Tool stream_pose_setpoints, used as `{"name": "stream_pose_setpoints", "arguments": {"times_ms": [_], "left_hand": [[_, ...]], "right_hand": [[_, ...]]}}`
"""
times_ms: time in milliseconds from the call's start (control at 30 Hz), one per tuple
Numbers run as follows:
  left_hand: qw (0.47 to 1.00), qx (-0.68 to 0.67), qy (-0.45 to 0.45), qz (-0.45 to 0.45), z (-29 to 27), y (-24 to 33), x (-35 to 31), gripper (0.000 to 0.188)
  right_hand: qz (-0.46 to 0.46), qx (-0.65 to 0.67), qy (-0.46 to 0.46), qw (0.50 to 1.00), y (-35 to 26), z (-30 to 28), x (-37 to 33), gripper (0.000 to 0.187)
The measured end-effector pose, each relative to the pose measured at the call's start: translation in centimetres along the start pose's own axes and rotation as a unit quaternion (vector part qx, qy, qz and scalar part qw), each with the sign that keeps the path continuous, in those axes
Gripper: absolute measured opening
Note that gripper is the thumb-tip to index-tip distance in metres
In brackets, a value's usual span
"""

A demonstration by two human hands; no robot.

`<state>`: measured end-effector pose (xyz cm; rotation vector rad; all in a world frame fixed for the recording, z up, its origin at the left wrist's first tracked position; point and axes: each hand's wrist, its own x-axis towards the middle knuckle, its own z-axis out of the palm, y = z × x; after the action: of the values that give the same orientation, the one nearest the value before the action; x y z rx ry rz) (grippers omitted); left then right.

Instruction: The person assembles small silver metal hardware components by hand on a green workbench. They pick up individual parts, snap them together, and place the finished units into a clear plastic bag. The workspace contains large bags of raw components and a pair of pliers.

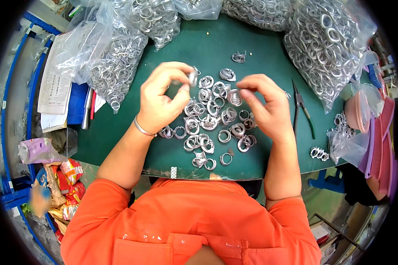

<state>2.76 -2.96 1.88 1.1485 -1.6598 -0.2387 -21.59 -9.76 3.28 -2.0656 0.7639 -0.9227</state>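
Loosely, the right hand (269, 106) pinched a silvery ring (235, 98) at its fingertips; the left hand (160, 97), half curled, gripped a blurred ring (193, 78). Dull-grey openwork rings (209, 122) lay scattered beneath on the green counter (194, 48), bulging plastic bags (325, 44) beyond.

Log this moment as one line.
left hand: holding ring | right hand: second ring at fingertips | loose rings: on table | pliers: right of right hand
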Motion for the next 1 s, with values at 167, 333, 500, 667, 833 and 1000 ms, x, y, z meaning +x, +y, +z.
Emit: {"name": "stream_pose_setpoints", "arguments": {"times_ms": [167,333,500,667,833,1000], "left_hand": [[0.954,0.127,-0.269,0.015,1.2,1.2,-0.9,0.064],[0.974,0.051,-0.213,-0.059,1.4,0.5,-0.7,0.034],[0.992,0.052,-0.048,-0.105,0.7,-0.4,-0.9,0.014],[0.998,0.006,0.017,-0.068,0.1,-0.1,-0.4,0.013],[0.954,0.062,-0.292,0.018,-1.9,1.4,0.0,0.026],[0.947,0.031,-0.319,0.017,-1.4,0.0,-0.8,0.018]], "right_hand": [[-0.024,-0.165,-0.162,0.973,0.0,2.0,-1.1,0.065],[0.002,-0.128,-0.089,0.988,0.8,1.9,-0.5,0.030],[0.039,-0.027,0.032,0.998,1.1,1.7,0.0,0.015],[0.060,0.113,0.125,0.984,1.3,2.3,0.2,0.013],[-0.033,-0.050,0.082,0.995,0.5,1.9,0.1,0.017],[-0.102,-0.071,-0.087,0.988,-0.1,2.5,-0.5,0.018]]}}
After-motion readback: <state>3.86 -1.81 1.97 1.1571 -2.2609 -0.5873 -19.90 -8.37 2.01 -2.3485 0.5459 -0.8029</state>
